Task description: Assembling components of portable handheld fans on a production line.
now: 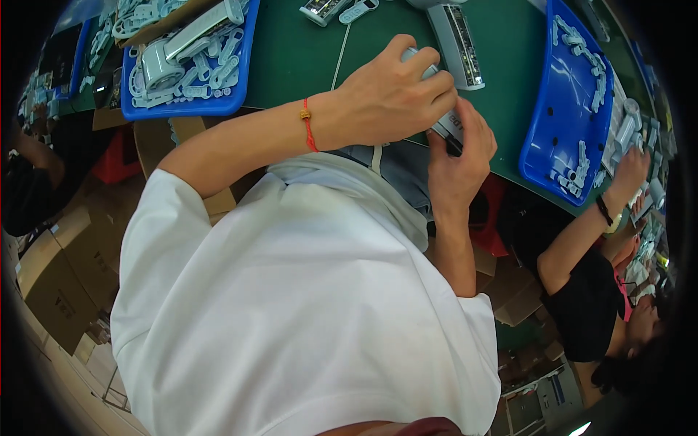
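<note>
Between my two hands, just over the near edge of the green table (291,65), is a slim light-grey plastic device (451,125) with a dark end. My left hand (396,94) reaches across from the left, its fingers closed round the upper part of the device. Below it, the thumb and fingers of my right hand (465,156) grip the lower end. My fingers cover most of the device. Just beyond my hands lies a grey housing (456,47) with a circuit board showing along its open side.
At the left, a blue tray (246,65) holds many pale plastic pieces and larger housings. A second blue tray (556,109) at the right has several small parts. Another housing (322,9) and a pale piece (358,10) lie at the far edge. A co-worker's hand (631,174) works at right.
</note>
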`<state>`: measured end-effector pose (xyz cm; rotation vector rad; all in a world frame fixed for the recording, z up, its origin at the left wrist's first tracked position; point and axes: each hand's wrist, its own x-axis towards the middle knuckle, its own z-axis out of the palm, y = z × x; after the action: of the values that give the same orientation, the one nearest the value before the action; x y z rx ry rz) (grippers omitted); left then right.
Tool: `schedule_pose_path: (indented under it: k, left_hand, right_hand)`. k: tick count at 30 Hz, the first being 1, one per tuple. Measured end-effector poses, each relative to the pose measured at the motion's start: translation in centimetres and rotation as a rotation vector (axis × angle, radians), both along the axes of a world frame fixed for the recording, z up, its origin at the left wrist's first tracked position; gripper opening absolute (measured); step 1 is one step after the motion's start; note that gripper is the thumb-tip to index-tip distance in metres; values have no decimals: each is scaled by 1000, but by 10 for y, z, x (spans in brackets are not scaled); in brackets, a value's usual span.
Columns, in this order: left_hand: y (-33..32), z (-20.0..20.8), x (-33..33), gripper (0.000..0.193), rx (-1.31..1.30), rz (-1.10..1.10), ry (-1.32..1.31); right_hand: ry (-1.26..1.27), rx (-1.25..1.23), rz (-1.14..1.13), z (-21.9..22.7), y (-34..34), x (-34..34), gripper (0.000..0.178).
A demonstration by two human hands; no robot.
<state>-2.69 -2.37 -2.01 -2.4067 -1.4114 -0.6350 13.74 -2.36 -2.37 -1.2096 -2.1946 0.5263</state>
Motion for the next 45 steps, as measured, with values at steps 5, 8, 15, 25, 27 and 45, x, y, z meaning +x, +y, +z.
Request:
schedule_pose_path:
  k: [5, 8, 15, 25, 27, 45]
  left_hand:
    - [3, -2, -2, 10, 8, -20, -13]
    - [3, -3, -4, 11, 62, -36, -27]
    - [-7, 8, 4, 20, -218, 29, 49]
    - [11, 11, -3, 10, -109, -48, 78]
    - [7, 13, -4, 12, -102, -49, 26]
    - [-39, 33, -28, 35, -261, 380, -116]
  right_hand:
    - [35, 39, -1, -4, 0, 1, 57]
    - [5, -2, 39, -1, 5, 1, 56]
    - [9, -58, -53, 1, -4, -2, 58]
    - [7, 3, 9, 5, 7, 4, 53]
    - [-70, -18, 120, 14, 14, 6, 56]
    - [-606, 509, -177, 6, 492, 153, 64]
